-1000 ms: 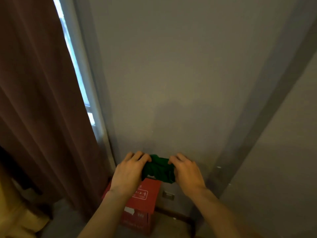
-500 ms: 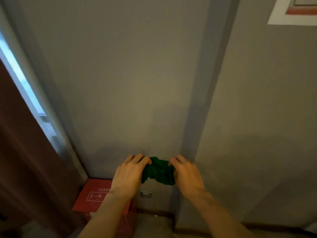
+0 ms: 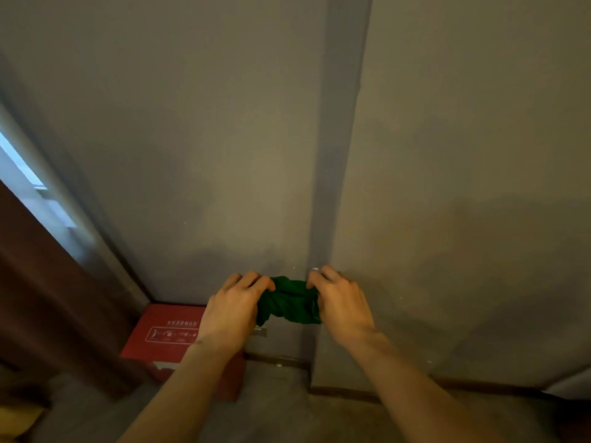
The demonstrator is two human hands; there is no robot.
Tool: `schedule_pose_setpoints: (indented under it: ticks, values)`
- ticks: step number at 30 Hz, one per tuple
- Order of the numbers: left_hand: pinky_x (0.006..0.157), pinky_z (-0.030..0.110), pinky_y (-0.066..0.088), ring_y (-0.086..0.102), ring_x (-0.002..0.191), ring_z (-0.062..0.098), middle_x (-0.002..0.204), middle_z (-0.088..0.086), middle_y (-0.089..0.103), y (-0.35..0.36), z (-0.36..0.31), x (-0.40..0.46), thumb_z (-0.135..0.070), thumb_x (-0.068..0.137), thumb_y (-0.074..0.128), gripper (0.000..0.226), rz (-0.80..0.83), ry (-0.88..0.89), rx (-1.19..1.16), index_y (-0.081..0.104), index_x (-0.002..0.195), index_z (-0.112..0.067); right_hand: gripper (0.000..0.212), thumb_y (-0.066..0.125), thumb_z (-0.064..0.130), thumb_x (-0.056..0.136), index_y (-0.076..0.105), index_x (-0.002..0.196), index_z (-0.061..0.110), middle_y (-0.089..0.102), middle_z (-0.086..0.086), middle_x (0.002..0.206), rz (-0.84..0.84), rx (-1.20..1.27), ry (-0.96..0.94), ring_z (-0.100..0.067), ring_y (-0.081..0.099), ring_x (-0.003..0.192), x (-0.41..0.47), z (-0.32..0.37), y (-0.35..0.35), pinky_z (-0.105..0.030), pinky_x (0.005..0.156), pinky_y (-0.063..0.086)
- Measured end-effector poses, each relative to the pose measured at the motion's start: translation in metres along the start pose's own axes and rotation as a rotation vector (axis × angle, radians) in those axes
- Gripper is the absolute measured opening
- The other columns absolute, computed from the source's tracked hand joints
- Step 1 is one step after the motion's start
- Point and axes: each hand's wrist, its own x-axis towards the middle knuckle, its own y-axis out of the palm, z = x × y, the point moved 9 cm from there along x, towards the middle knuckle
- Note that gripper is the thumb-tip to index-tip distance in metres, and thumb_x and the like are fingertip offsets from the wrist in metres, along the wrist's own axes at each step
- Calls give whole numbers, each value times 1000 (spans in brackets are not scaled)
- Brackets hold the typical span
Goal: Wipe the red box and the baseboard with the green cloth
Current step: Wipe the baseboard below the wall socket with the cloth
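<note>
A bunched green cloth [image 3: 289, 300] hangs in the air in front of me, held at both ends. My left hand [image 3: 232, 310] grips its left end and my right hand [image 3: 340, 302] grips its right end. Below my left hand a red box [image 3: 166, 335] with white print on its lid stands on the floor in the corner against the wall; my left forearm covers its right part. A dark brown baseboard [image 3: 351, 391] runs along the foot of the grey wall, to the right of the box.
A dark red curtain [image 3: 41, 302] hangs at the left beside a window strip [image 3: 28, 190]. A wall projection [image 3: 339, 155] runs vertically behind the cloth. A small outlet plate [image 3: 260, 331] sits low on the wall. Grey floor [image 3: 281, 410] lies below.
The view has swung right and down: the curtain and window slid to the left, and the box moved to the lower left. Both hands keep holding the cloth the same way.
</note>
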Motion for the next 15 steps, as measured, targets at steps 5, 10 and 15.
schedule_pose_setpoints:
  ticks: [5, 10, 15]
  values:
    - [64, 45, 53, 53, 100, 27, 115, -2, 60, 27, 14, 9, -2, 73, 73, 51, 50, 8, -25, 60, 116, -26, 32, 59, -5, 75, 57, 98, 17, 54, -6, 101, 32, 30, 20, -33, 57, 84, 8, -7, 28, -38, 57, 39]
    - [61, 45, 53, 54, 101, 28, 114, -2, 60, 64, 47, 31, 0, 71, 73, 51, 84, 18, -69, 60, 114, -26, 31, 58, -2, 78, 59, 103, 16, 55, -9, 107, 75, 21, 83, -36, 58, 92, 27, -16, 70, -42, 63, 45]
    - [60, 44, 54, 54, 102, 27, 115, -1, 61, 108, 85, 45, -5, 72, 75, 48, 130, 14, -138, 61, 114, -25, 33, 61, -4, 73, 63, 100, 15, 57, -10, 103, 143, 23, 132, -40, 61, 81, 47, -20, 124, -41, 58, 45]
